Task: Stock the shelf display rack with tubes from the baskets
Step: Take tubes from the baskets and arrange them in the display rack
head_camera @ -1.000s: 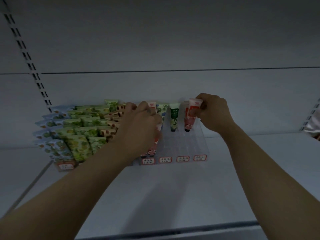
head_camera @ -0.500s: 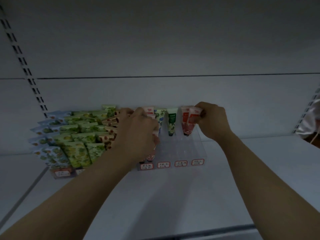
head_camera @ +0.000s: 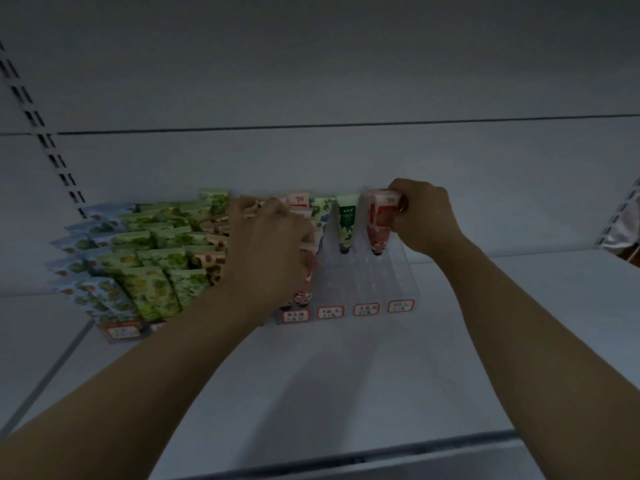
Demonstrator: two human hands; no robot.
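The clear display rack [head_camera: 367, 282] stands at the rear of the white shelf [head_camera: 311, 393]. All positions below are referenced to this rack.

**Right hand** [head_camera: 426, 216]: located at the rack's rear right corner. The grip is closed on the crimped top end of the red tube [head_camera: 379, 220], which is pinched between thumb and fingers. The tube stands nearly upright, cap down, at the rear of the rack's rightmost lane.

**Left hand** [head_camera: 266, 244]: located over the rack's left lane, which holds the pink tubes [head_camera: 301, 292]. The back of the hand faces the camera and the fingers curl down among the tubes. The fingertips are hidden, so it cannot be told whether the grip clamps a tube.

**Other lanes:** the green tube [head_camera: 346, 223] stands cap down at the rear, one lane left of the red tube. The blue-flowered tube [head_camera: 320, 211] occupies the next lane left, partly behind the left hand.

**Rack front edge:** red-bordered price labels [head_camera: 366, 309], one per lane.

**Left of the rack:** packed rows of green-patterned tubes [head_camera: 149, 265].
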